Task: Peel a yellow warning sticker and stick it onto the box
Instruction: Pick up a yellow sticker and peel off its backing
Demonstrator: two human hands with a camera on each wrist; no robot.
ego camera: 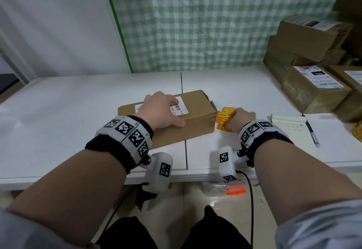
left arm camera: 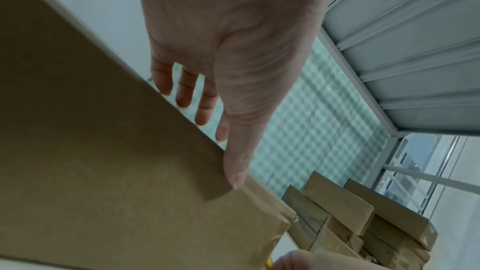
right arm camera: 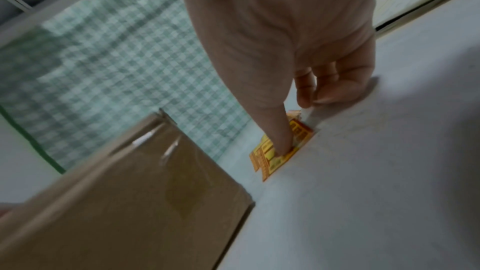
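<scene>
Left hand (ego camera: 160,109) flat on box (ego camera: 195,119) — right hand (ego camera: 240,119) pinches stickers (ego camera: 225,118) just beside it.

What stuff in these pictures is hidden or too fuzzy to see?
- Words on the yellow stickers: too small in the head view, blurred in the right wrist view.
- Whether a sticker is peeled yet: the right hand covers the stack.
- Part of the white label on the box: under the left hand.
- Notepad writing: too small, head view.
</scene>
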